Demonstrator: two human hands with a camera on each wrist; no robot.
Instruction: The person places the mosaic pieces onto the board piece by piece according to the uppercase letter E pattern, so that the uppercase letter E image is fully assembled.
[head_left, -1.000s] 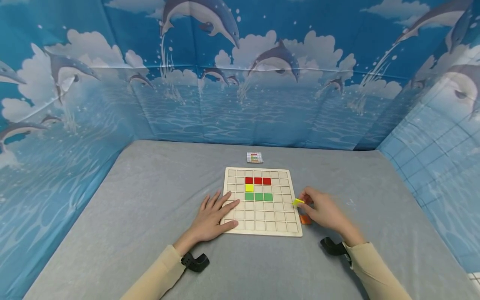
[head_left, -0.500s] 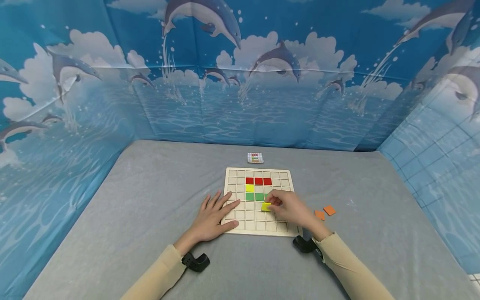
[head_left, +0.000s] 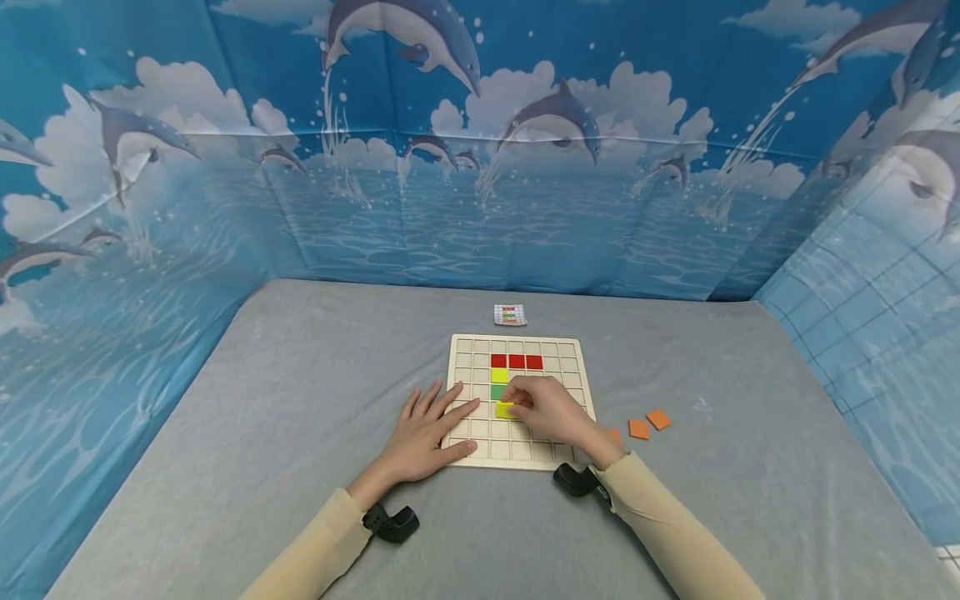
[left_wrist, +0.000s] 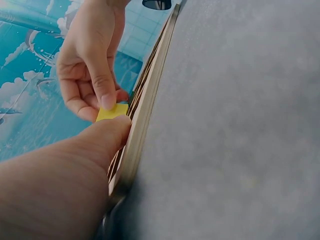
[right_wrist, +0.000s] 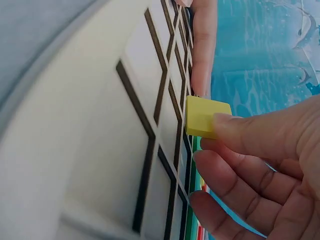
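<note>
A square yellow tile (right_wrist: 202,114) is pinched between the thumb and fingers of my right hand (head_left: 546,407), at the cell just below the green row. My left hand (head_left: 423,429) lies with spread, straight fingers on the left edge of the wooden grid board (head_left: 517,457). On the board sit several red tiles (head_left: 517,362) in one row, a yellow tile (head_left: 499,376) under the leftmost red one, and a green tile (head_left: 497,392) below that. My right hand covers the rest of the green row. In the left wrist view the held tile is beside my left thumb (left_wrist: 117,127).
Orange tiles (head_left: 638,429) lie on the grey cloth right of the board, one partly hidden by my right wrist. A small card with a coloured grid pattern (head_left: 510,315) lies behind the board. A dolphin-printed curtain (head_left: 465,217) hangs around the table.
From the board's right edge, my right hand has carried the yellow tile leftward across the board to below the green row. My left hand has stayed in place.
</note>
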